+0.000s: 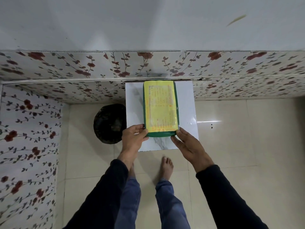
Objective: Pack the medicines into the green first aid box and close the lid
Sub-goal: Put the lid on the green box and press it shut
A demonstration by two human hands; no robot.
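The green first aid box (160,133) lies on a small white marble-patterned table (185,104), its lid down and covered by a yellow printed label (159,104). My left hand (133,137) grips the box's near left corner, thumb on top. Against the near right corner rests my right hand (186,142), fingers spread and touching the edge. No medicines are in view; the inside of the box is hidden.
A black round bin (109,123) stands on the floor just left of the table. Floral-patterned wall panels (82,66) run behind and to the left. My bare feet (166,167) stand on cream floor tiles in front of the table.
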